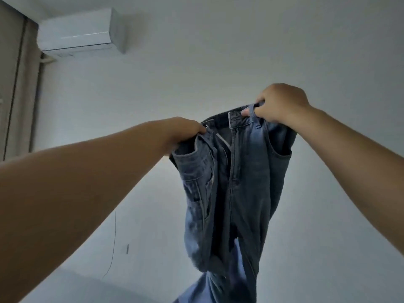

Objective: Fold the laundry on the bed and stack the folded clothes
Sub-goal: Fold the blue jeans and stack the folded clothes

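A pair of blue jeans hangs in the air in front of me, held up by the waistband with the fly facing me. My left hand grips the waistband at its left side. My right hand grips the right side, a finger hooked through a belt loop. The legs hang down twisted and run out of view at the bottom. The bed and the other laundry are out of view.
A plain white wall fills the view. An air conditioner is mounted high at the left, beside a beige curtain. A thin cable runs down the wall at lower left.
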